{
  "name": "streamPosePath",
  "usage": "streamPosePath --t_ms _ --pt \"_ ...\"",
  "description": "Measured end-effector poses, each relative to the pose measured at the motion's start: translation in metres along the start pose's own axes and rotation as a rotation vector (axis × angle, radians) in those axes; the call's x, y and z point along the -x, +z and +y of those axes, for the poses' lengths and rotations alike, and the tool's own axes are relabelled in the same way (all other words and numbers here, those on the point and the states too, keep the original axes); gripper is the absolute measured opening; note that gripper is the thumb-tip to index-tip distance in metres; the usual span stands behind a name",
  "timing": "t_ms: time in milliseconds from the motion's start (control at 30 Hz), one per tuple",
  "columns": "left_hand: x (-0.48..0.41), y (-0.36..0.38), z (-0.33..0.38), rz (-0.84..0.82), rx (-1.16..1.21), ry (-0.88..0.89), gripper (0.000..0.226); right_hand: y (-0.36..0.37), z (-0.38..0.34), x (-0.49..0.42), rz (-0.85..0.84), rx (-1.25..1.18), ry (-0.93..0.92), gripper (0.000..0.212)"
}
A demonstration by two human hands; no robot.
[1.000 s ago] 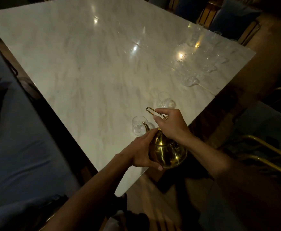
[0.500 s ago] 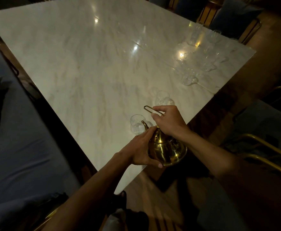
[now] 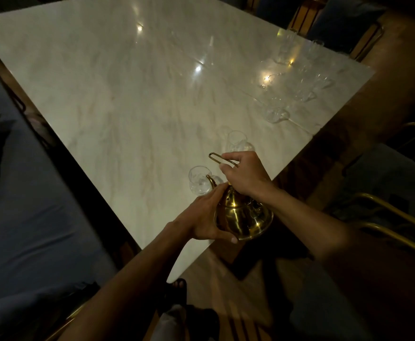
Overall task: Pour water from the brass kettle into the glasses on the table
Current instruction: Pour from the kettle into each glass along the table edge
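The brass kettle (image 3: 244,220) is held tilted above the near edge of the marble tabletop (image 3: 127,94), with its spout (image 3: 211,181) brought against the nearest glass (image 3: 198,180). The wire handle (image 3: 215,156) above the kettle's lid is clasped by the right hand (image 3: 247,177), its grip closed around it. The kettle's body is cupped from its left side by the left hand (image 3: 202,217), whose grip is wrapped on the brass with the thumb underneath. A second glass (image 3: 237,141) is seen just beyond the kettle's handle. More glasses (image 3: 300,77) are clustered well beyond the kettle. Whether water is flowing cannot be told.
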State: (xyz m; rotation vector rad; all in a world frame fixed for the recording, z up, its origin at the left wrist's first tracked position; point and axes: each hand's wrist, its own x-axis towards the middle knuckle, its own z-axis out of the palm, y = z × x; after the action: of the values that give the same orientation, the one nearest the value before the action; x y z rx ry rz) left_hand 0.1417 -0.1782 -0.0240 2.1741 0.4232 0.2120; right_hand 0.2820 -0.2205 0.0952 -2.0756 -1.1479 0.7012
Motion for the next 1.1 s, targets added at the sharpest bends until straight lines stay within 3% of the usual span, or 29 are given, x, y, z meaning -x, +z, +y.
streamPosePath --t_ms 1100 --pt "0.0017 0.0007 0.0072 0.021 -0.038 0.007 0.134 -0.0079 -0.0061 0.0067 -0.027 -0.004 0.007 0.039"
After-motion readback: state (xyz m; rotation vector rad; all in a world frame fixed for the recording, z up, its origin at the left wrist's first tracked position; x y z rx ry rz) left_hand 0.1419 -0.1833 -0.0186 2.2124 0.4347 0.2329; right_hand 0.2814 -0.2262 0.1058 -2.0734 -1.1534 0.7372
